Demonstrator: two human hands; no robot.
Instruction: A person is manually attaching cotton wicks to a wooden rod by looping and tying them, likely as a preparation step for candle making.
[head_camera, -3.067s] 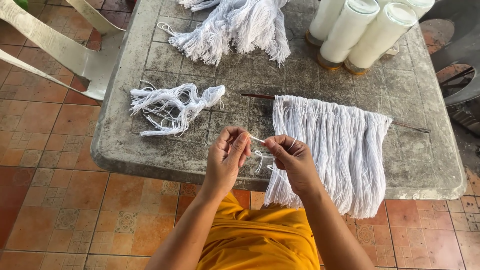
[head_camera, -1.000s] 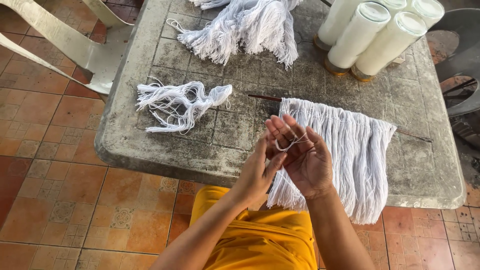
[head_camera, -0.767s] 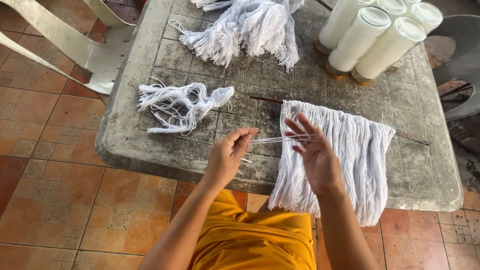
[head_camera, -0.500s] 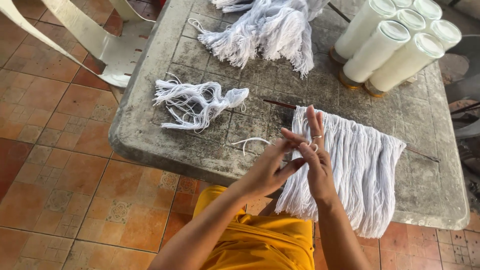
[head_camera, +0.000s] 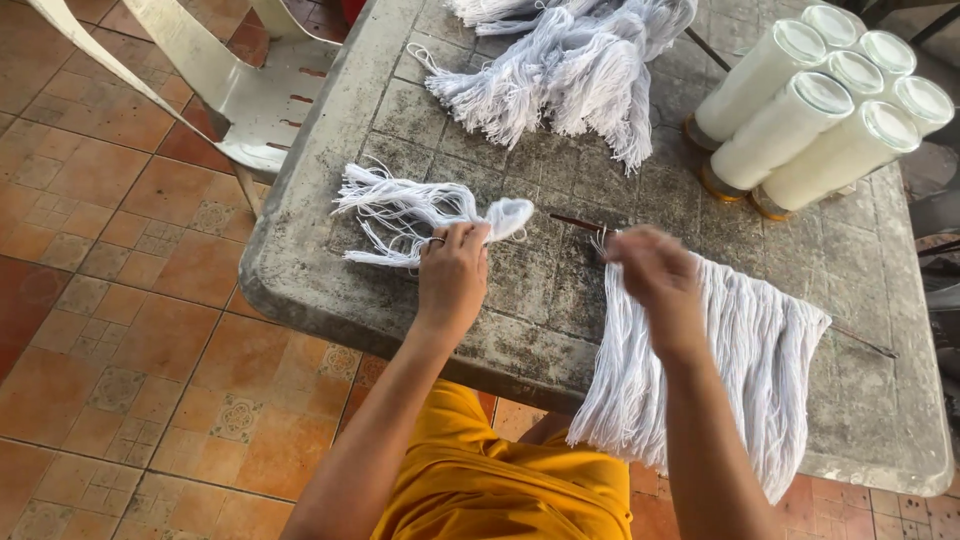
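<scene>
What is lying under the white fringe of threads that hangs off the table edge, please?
Under the fringe lies the grey table; a thin dark stick pokes out from its top edge and again at the right. The stick's middle is covered by threads and the right hand.

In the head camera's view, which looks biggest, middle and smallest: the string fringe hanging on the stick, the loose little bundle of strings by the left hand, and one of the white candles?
1. Fringe on the stick, clearly largest.
2. Loose string bundle.
3. One white candle.

The bundle and candle look close in size, and the candle lies farther from the camera, so their order is unsure.
</scene>
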